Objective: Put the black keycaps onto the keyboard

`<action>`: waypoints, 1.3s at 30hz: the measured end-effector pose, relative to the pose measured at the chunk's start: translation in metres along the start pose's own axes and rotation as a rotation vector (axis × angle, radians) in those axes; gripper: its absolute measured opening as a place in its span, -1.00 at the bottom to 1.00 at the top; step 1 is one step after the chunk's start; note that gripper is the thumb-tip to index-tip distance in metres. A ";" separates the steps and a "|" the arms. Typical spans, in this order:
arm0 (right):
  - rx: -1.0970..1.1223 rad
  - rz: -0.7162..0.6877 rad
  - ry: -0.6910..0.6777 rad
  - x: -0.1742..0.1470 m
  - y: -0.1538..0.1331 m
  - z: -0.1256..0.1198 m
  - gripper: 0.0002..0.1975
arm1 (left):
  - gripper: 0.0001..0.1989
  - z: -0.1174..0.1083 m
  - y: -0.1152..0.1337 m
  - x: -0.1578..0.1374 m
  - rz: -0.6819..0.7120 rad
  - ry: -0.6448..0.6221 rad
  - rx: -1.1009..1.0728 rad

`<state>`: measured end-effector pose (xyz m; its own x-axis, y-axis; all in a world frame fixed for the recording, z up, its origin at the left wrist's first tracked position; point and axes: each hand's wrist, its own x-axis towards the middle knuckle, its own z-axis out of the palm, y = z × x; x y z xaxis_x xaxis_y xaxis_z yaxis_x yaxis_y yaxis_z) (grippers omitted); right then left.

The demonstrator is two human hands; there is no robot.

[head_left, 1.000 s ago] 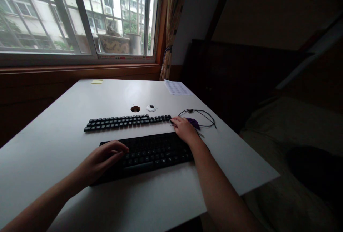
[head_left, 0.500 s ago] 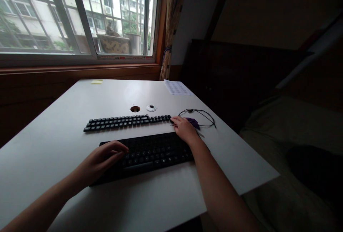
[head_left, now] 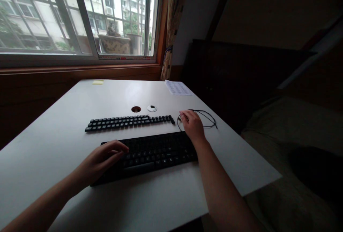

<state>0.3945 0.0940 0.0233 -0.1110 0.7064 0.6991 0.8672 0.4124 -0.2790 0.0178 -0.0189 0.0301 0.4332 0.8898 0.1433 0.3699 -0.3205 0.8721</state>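
Note:
My left hand [head_left: 108,157] lies over the left end of a black keyboard [head_left: 158,151], fingers bent and thumb near them, holding it against the table. The left part of the keyboard is hidden under this hand. Behind it, loose black keycaps [head_left: 120,123] stand in several neat rows. My right hand [head_left: 192,124] is off the right end of these rows, above the keyboard's far right corner. Its fingers are curled together, and what lies between the tips is too small to make out. A thin black cable [head_left: 211,117] loops on the table beside it.
The white table [head_left: 53,132] has a round hole [head_left: 136,109] with a white ring-shaped cover [head_left: 152,108] beside it. A printed sheet [head_left: 179,88] lies at the back right and a yellow note pad [head_left: 98,82] at the back left. Beyond stands a barred window [head_left: 115,17].
My right hand has moved right, away from the end of the keycap rows, and now covers the purple thing that showed beside it. The left hand and the keyboard have stayed put.

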 end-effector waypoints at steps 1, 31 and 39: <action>0.001 0.008 0.025 0.001 -0.001 -0.001 -0.73 | -0.76 -0.001 0.000 0.000 0.000 0.006 0.003; 0.460 0.428 -0.145 -0.007 -0.052 0.003 -0.53 | -0.65 -0.078 -0.074 0.003 -0.217 0.011 0.284; 0.804 0.456 -0.303 -0.008 -0.086 0.007 -0.61 | -0.68 -0.068 -0.075 -0.006 -0.124 0.103 0.395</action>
<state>0.3177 0.0570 0.0370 -0.0644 0.9675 0.2445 0.2797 0.2527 -0.9262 -0.0688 0.0219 -0.0044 0.2886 0.9509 0.1118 0.7090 -0.2907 0.6425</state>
